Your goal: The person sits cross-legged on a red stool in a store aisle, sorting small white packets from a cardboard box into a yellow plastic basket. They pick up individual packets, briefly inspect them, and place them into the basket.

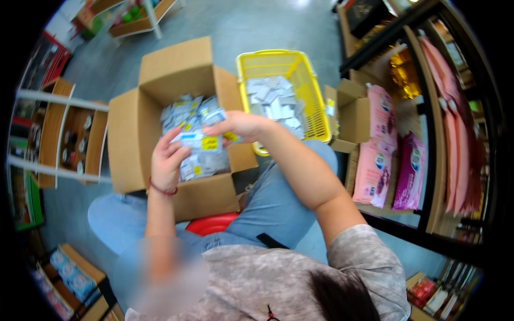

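Above an open cardboard box (154, 90), my left hand (168, 154) grips the left end of a small white-and-blue packet (196, 141) with a yellow label. The thumb of my right hand (241, 126) lies on the same packet's upper right part, and this hand also holds one or more similar packets close behind it. Many packets of the same look (182, 110) lie loose in the box. Right of the box stands a yellow plastic basket (277, 54), partly filled with small white flat pieces (275, 98).
A red stool seat (211, 224) shows between my legs. At the right, black-framed shelving holds pink packs (373, 168), a purple pack (410, 172) and a small open carton (353, 116). Wooden display bins (94, 148) with white rails stand at the left. More boxed goods (74, 273) sit lower left.
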